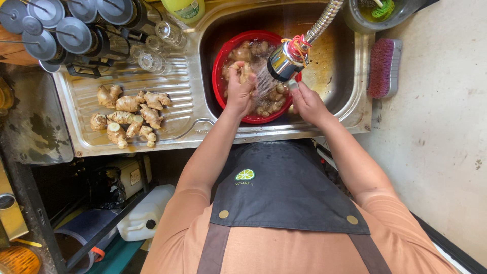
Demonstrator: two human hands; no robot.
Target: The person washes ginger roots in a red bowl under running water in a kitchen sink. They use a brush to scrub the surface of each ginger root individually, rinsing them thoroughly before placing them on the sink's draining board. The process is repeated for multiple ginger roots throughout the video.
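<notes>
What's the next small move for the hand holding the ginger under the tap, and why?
Probably turn the ginger piece in the left hand so its other side meets the spray from the faucet head. Water hits only one face, and the right hand is at the faucet, not rubbing.

Bowl in sink — ginger pile on drainboard, left.

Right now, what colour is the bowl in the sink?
Red; the bowl shows best in the head view.
</notes>
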